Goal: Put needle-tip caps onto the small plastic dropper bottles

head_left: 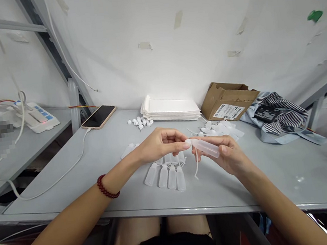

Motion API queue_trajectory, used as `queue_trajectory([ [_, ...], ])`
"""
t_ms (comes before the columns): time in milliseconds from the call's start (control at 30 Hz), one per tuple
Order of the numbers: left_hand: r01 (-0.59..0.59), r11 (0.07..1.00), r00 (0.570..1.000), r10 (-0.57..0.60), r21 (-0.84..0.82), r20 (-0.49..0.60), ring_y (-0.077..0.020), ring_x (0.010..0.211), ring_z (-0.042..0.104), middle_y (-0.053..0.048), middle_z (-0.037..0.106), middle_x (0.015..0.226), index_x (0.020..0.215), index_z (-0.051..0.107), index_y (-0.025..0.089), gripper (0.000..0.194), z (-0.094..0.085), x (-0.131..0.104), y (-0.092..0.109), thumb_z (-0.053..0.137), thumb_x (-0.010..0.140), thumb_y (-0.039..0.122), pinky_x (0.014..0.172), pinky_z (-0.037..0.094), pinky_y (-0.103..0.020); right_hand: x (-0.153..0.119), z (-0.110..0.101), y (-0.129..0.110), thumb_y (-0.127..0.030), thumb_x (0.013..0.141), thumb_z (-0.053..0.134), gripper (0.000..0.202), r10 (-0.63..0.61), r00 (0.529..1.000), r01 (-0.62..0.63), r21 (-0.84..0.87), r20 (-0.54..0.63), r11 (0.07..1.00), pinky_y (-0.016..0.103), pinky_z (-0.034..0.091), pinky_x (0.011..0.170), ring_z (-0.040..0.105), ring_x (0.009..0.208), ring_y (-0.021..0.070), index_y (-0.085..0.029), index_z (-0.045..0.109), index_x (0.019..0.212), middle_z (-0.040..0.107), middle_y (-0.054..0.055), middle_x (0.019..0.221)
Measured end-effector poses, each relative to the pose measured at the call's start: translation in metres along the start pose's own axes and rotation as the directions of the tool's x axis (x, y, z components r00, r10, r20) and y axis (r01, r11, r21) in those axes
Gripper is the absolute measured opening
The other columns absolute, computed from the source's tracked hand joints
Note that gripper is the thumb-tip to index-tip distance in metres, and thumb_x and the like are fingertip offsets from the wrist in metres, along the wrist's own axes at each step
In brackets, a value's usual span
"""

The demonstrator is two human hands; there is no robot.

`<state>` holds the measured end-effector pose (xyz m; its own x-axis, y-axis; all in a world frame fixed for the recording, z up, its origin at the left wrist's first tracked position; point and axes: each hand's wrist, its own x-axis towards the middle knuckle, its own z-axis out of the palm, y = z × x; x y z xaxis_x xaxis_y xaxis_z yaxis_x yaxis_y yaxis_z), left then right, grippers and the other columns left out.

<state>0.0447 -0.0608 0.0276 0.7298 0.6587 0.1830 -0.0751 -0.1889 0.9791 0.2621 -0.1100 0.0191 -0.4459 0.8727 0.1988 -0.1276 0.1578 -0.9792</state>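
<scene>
My right hand (226, 152) is closed round a translucent plastic squeeze bottle (207, 148), tilted with its neck toward the left. At that neck, my left hand (167, 141) pinches a small white cap (188, 143) between thumb and finger. From the neck end hangs a thin white cord (197, 167). Below my hands, several similar small bottles (172, 177) lie in rows on the grey table (118, 190), partly hidden by my left hand. Past my left wrist sits a little pile of white caps (140, 122) with thin dark tips.
Behind my hands are a stack of white envelopes (173, 108), a cardboard box (227, 101) and more bottles and parts (219, 128). A phone (99, 117) with a charging cable (77, 167) lies at left. Striped cloth (282, 111) is bunched at right, and a power strip (40, 117) is far left.
</scene>
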Motion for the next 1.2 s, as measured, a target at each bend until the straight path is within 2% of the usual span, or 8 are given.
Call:
queue_trajectory([
  [167, 0.003, 1.000, 1.000, -0.003, -0.001, 0.007, -0.0079, 0.058, 0.051, 0.000, 0.063, 0.072, 0.086, 0.068, 0.015, 0.016, 0.000, 0.000, 0.001, 0.066, 0.079, 0.030, 0.057, 0.043, -0.022, 0.001, 0.001, -0.001, -0.056, 0.078, 0.059, 0.044, 0.006, 1.000, -0.006, 0.046, -0.004, 0.999, 0.044, 0.051, 0.076, 0.065, 0.069, 0.0216, -0.022, 0.071, 0.103, 0.071, 0.007, 0.084],
  [300, 0.010, 1.000, 1.000, -0.010, -0.007, 0.010, -0.0083, 0.058, 0.051, -0.002, 0.065, 0.074, 0.086, 0.069, 0.016, 0.016, 0.001, 0.000, 0.000, 0.065, 0.079, 0.030, 0.057, 0.043, -0.022, 0.003, 0.001, -0.001, -0.059, 0.082, 0.051, 0.049, 0.042, 0.999, -0.041, 0.044, -0.018, 0.998, 0.044, 0.052, 0.075, 0.066, 0.068, 0.0221, -0.019, 0.071, 0.102, 0.072, 0.008, 0.085],
  [433, 0.015, 1.000, 0.999, -0.016, -0.014, -0.034, -0.0086, 0.058, 0.053, -0.003, 0.066, 0.075, 0.086, 0.068, 0.015, 0.017, 0.002, 0.000, -0.002, 0.066, 0.078, 0.030, 0.057, 0.045, -0.022, 0.003, 0.003, 0.001, -0.054, 0.087, 0.047, 0.045, 0.028, 0.997, -0.026, 0.033, -0.066, 0.999, 0.045, 0.051, 0.077, 0.068, 0.071, 0.0227, -0.019, 0.069, 0.103, 0.072, 0.008, 0.086],
  [600, 0.008, 1.000, 0.992, -0.007, 0.006, -0.126, -0.0089, 0.060, 0.055, -0.002, 0.064, 0.071, 0.086, 0.067, 0.013, 0.017, 0.004, 0.000, -0.004, 0.068, 0.076, 0.026, 0.059, 0.047, -0.022, 0.003, 0.004, 0.002, -0.043, 0.093, 0.044, 0.033, -0.057, 0.985, 0.045, -0.080, -0.166, 0.996, 0.037, 0.051, 0.068, 0.064, 0.061, 0.0172, -0.017, 0.063, 0.100, 0.067, 0.003, 0.068],
  [733, 0.006, 1.000, 0.982, -0.004, 0.010, -0.188, -0.0107, 0.062, 0.059, -0.003, 0.065, 0.071, 0.084, 0.066, 0.011, 0.015, 0.010, 0.001, -0.003, 0.070, 0.074, 0.022, 0.060, 0.050, -0.023, 0.003, 0.004, 0.003, -0.040, 0.092, 0.047, 0.021, -0.094, 0.955, 0.041, -0.191, -0.280, 0.981, 0.030, 0.048, 0.055, 0.056, 0.045, 0.0116, -0.021, 0.056, 0.095, 0.058, -0.005, 0.055],
  [833, 0.013, 1.000, 0.973, -0.011, 0.009, -0.231, -0.0112, 0.062, 0.060, -0.004, 0.066, 0.070, 0.082, 0.066, 0.011, 0.014, 0.013, 0.001, -0.003, 0.070, 0.073, 0.020, 0.060, 0.051, -0.023, 0.004, 0.004, 0.004, -0.039, 0.091, 0.049, 0.018, -0.111, 0.945, 0.050, -0.200, -0.307, 0.979, 0.027, 0.048, 0.051, 0.054, 0.042, 0.0102, -0.022, 0.056, 0.092, 0.056, -0.007, 0.053],
  [1033, 0.023, 1.000, 0.967, -0.024, -0.008, -0.252, -0.0096, 0.057, 0.059, -0.002, 0.065, 0.066, 0.082, 0.065, 0.011, 0.014, 0.013, 0.003, -0.004, 0.070, 0.073, 0.021, 0.057, 0.051, -0.022, 0.005, 0.002, 0.006, -0.039, 0.089, 0.053, 0.021, -0.111, 0.937, 0.058, -0.167, -0.331, 0.984, 0.029, 0.051, 0.050, 0.062, 0.048, 0.0129, -0.022, 0.063, 0.094, 0.066, -0.002, 0.062],
  [1200, 0.017, 1.000, 0.970, -0.022, -0.021, -0.241, -0.0093, 0.057, 0.059, -0.002, 0.065, 0.066, 0.080, 0.064, 0.011, 0.011, 0.011, 0.002, 0.000, 0.065, 0.077, 0.021, 0.056, 0.051, -0.022, 0.002, 0.002, 0.005, -0.034, 0.084, 0.062, 0.020, -0.139, 0.949, 0.094, -0.169, -0.282, 0.981, 0.029, 0.053, 0.051, 0.067, 0.056, 0.0152, -0.024, 0.067, 0.100, 0.071, 0.000, 0.071],
])
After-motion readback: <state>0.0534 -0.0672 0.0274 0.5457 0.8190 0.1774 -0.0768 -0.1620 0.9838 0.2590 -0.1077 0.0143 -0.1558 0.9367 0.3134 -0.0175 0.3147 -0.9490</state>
